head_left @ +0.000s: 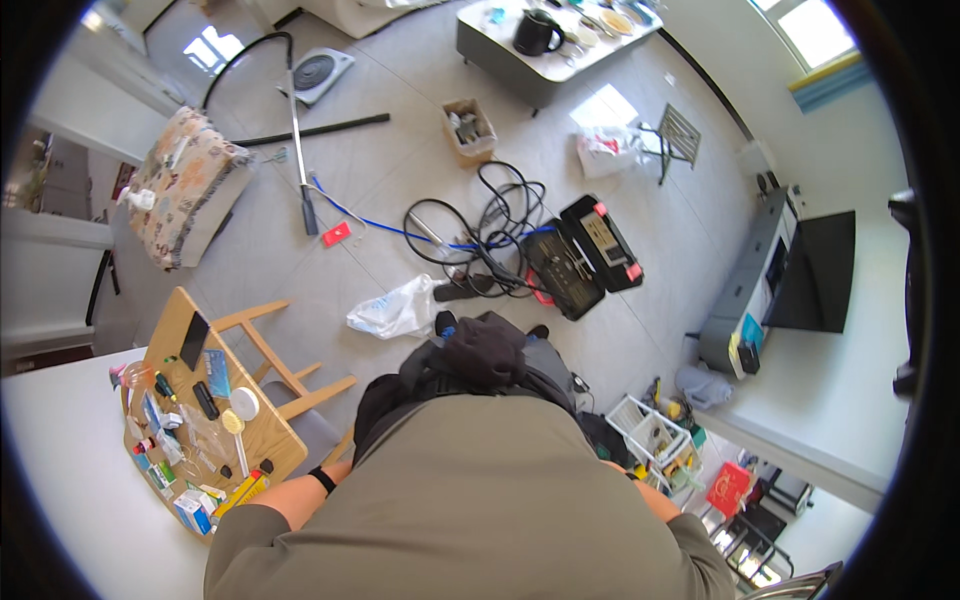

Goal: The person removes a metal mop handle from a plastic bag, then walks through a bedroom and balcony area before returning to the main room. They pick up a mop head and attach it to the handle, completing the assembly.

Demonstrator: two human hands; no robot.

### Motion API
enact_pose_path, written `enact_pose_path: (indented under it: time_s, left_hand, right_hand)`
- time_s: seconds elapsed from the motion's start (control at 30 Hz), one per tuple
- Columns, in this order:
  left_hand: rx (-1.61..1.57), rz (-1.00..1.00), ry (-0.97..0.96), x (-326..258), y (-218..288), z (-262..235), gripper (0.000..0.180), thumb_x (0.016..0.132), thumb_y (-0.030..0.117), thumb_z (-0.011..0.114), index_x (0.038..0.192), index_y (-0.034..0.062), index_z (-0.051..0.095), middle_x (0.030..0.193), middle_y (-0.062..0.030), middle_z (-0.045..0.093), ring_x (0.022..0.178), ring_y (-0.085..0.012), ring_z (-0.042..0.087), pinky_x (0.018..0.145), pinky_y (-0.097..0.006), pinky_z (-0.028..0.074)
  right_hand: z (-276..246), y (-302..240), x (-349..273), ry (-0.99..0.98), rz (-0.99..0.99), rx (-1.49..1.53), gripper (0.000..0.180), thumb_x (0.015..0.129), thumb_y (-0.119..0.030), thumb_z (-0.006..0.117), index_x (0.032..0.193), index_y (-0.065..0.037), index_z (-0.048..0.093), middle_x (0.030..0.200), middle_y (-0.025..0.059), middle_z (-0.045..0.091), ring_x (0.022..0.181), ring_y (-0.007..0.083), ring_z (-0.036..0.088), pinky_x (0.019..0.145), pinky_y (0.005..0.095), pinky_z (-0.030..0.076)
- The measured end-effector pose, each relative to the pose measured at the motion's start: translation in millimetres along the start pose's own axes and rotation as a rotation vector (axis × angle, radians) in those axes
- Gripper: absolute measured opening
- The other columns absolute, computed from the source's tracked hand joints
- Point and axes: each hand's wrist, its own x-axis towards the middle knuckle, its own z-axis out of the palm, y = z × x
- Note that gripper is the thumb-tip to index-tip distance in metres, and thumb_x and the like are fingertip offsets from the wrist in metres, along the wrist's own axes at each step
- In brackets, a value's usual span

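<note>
Neither of my hands shows; both are hidden behind my torso. My left forearm [300, 495], with a black band at the wrist, bends in beside a wooden table [270, 430] cluttered with bottles, boxes and a white-handled brush [235, 430]. My right forearm [655, 502] bends in on the other side, closest to a white rack [640, 430] of small goods. Dark bunched cloth [482, 348] lies at my waist. On the floor ahead of my feet are an open black tool case [565, 280], a tangled black hose [412, 210] and a crumpled white plastic bag [395, 310].
A metal tube with a dark nozzle [308, 212] lies ahead to the left, near a red packet [336, 234]. Farther off stand a cardboard box [470, 148], a folding stool [680, 135] and a low table [490, 52] with a black kettle [534, 34]. A television [820, 270] is at right.
</note>
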Motion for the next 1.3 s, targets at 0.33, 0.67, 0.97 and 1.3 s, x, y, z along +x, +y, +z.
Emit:
enact_pose_path:
  time_s: [0.33,0.67,0.97,1.3]
  left_hand:
    - [-0.023,-0.091,0.039,2,39,17,0.037,0.086,0.028,0.055,0.113,0.0031,0.059,0.108,-0.0145,0.064,0.099,-0.0238,0.060,0.082,-0.033,0.047]
    - [-0.055,-0.177,0.096,11,92,54,0.037,0.086,0.028,0.055,0.112,0.0024,0.059,0.108,-0.0151,0.064,0.098,-0.0238,0.060,0.082,-0.033,0.047]
    - [-0.123,-0.207,0.143,-3,103,76,0.037,0.086,0.028,0.055,0.111,0.0018,0.059,0.107,-0.0156,0.064,0.098,-0.0238,0.060,0.082,-0.033,0.047]
    - [-0.179,-0.207,0.146,-9,99,81,0.037,0.087,0.029,0.055,0.111,0.0011,0.059,0.106,-0.0162,0.064,0.097,-0.0238,0.060,0.082,-0.033,0.047]
  right_hand:
    - [-28,27,-16,-0.039,-0.002,0.082,0.023,0.077,-0.008,0.064,0.100,-0.004,0.065,0.093,0.0062,0.065,0.081,0.0190,0.060,0.073,0.0333,0.047]
    - [-75,69,-44,-0.095,0.003,0.166,0.022,0.075,-0.008,0.066,0.096,-0.003,0.066,0.092,0.0074,0.066,0.078,0.0207,0.061,0.071,0.0349,0.048]
    - [-94,79,-63,-0.144,0.044,0.193,0.020,0.073,-0.007,0.067,0.093,-0.003,0.068,0.090,0.0084,0.067,0.075,0.0222,0.062,0.069,0.0363,0.049]
    - [-101,63,-72,-0.189,0.076,0.189,0.019,0.071,-0.006,0.069,0.090,-0.002,0.069,0.088,0.0096,0.068,0.072,0.0239,0.063,0.067,0.0379,0.049]
